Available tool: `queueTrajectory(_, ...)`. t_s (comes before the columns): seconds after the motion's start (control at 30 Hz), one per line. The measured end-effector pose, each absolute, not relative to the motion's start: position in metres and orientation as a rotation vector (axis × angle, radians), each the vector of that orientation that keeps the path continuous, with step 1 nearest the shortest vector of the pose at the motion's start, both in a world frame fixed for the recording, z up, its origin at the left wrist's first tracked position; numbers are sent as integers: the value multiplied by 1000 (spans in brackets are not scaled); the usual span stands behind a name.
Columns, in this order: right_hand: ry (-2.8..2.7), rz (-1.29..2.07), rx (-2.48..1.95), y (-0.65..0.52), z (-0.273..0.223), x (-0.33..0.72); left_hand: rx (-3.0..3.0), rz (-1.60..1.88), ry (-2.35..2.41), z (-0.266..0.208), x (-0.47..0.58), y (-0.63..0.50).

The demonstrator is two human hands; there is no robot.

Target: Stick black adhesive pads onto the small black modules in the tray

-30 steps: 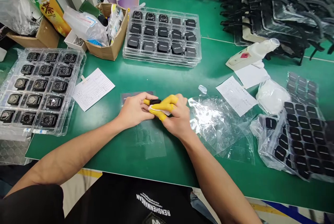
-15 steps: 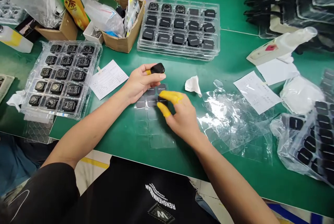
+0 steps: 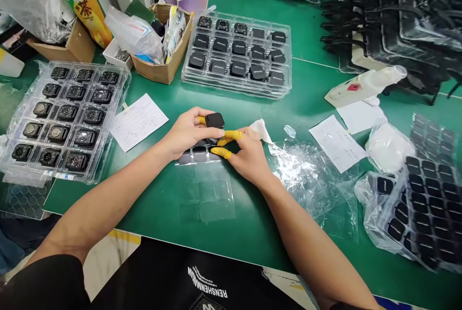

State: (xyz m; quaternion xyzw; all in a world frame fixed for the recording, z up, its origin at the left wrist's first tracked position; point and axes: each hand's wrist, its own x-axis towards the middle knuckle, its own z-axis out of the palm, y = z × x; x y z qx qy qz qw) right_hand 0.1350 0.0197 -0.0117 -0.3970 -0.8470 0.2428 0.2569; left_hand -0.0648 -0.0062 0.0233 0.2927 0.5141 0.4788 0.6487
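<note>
My left hand (image 3: 187, 129) is closed on a small black watch case (image 3: 215, 120), its smooth rounded face turned up. Just below it lies a clear sheet of dark printed stickers (image 3: 200, 155), whose lower part is bare film. My right hand (image 3: 249, 153) wears yellow finger cots on its thumb and fingers. Those fingers are closed at the sheet's upper right, where the edge looks bent up, close to the left fingertips. Whether a single sticker is between them is hidden.
A tray of watch cases (image 3: 67, 112) stands left and stacked trays (image 3: 236, 91) stand behind. Crumpled clear film (image 3: 310, 180), a white bottle (image 3: 364, 86) and black sticker sheets (image 3: 429, 204) lie right. A written paper slip (image 3: 139, 122) is near my left arm.
My right fingers have closed at the sticker sheet and come up against my left fingertips. The watch case has tilted flatter in my left hand. The camera view has shifted.
</note>
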Motion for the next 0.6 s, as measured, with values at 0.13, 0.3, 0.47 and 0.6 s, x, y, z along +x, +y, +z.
queueTrajectory(0.13,-2366,602,-989,23,-14,140,672,1065,1185,24,-66,-6)
queueTrajectory(0.3,-2379,424,-886,23,-21,140,663,1061,1209,24,-65,-6)
queueTrajectory(0.47,-2312,393,-901,8,-9,143,641,1112,1236,23,-62,-7)
queueTrajectory(0.6,-2047,921,-796,-13,26,167,853,1163,1349,24,-60,-14)
